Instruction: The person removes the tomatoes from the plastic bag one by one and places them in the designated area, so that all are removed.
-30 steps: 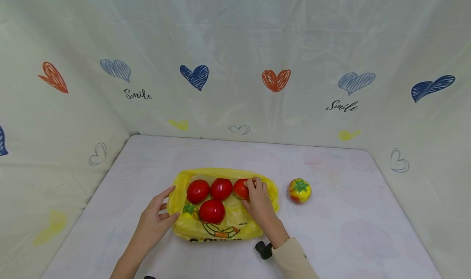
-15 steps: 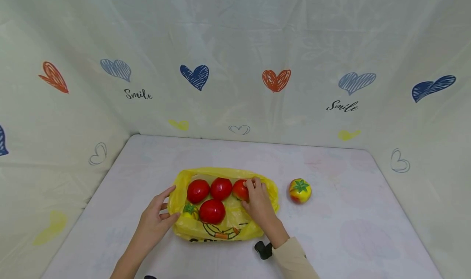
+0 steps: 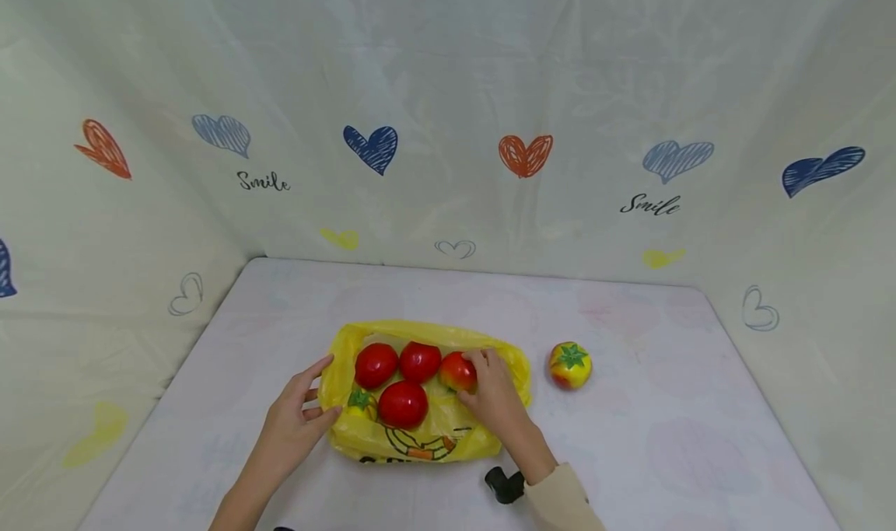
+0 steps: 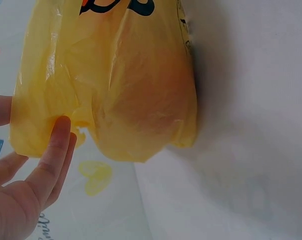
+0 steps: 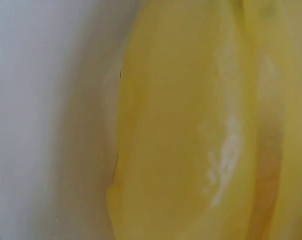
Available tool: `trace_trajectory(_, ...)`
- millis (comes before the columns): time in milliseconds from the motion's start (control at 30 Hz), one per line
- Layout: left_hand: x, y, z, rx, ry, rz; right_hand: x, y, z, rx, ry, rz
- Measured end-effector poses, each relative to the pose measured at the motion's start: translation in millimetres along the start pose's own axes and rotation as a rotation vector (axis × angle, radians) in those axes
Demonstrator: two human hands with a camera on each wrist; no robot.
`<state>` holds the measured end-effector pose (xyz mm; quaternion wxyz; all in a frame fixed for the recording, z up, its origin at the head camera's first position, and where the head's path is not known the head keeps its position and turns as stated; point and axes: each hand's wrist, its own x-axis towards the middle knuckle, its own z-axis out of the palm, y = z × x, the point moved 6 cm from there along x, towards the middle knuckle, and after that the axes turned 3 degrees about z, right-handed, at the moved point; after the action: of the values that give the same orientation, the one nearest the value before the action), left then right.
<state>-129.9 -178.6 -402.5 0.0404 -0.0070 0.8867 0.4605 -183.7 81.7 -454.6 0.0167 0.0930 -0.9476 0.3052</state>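
A yellow plastic bag (image 3: 483, 447), its mouth spread wide, lies on the table. My right hand (image 3: 497, 395) reaches into its right end and grips a round red-orange fruit (image 3: 456, 372), thumb in front and fingers over the far side. At the left end my left hand (image 3: 297, 418) holds the bag's rim, with digits on both sides of the plastic in the left wrist view (image 4: 33, 182). Inside lie glossy red fruits (image 3: 403, 404) and a yellow fruit (image 3: 361, 403) with green leaves. The right wrist view shows only bag wall (image 5: 185, 120); that hand is hidden there.
One yellow-red fruit with a green star-shaped leaf top (image 3: 570, 365) sits on the table to the bag's right. A black fitting (image 3: 502, 485) is by the right wrist. White sheeting (image 3: 448, 204) printed with hearts stands behind the table (image 3: 665, 453).
My right hand has shifted slightly nearer to me with the red-orange fruit, and more of the fruit shows. The left hand stays at the bag's rim.
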Motion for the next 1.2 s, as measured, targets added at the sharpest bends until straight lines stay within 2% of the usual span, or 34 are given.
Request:
trace_trajectory(167, 0.1, -1.2, 0.5, 0.006, 0.001, -0.003, -6.6, 0.9, -6.4, 0.073, -0.019, 0.040)
trace_trajectory(500, -0.6, -3.1, -0.8, -0.006, 0.005, -0.006, -22.4, -2.2, -32.2, 0.245, -0.027, 0.124)
trace_trajectory(867, -3.3, -4.0, -0.9, -0.013, 0.001, -0.015, -38.6, 3.2, -58.8, 0.458, 0.031, 0.182)
trace_trajectory(1067, -3.7, -5.2, -0.9, -0.004, 0.002, -0.019, -46.1, 13.2, -73.0, 0.485, 0.087, 0.209)
trace_trajectory(1200, -3.6, -5.2, -1.0, -0.008, 0.004, -0.014, -50.3, 23.7, -81.2, 0.523, 0.106, 0.256)
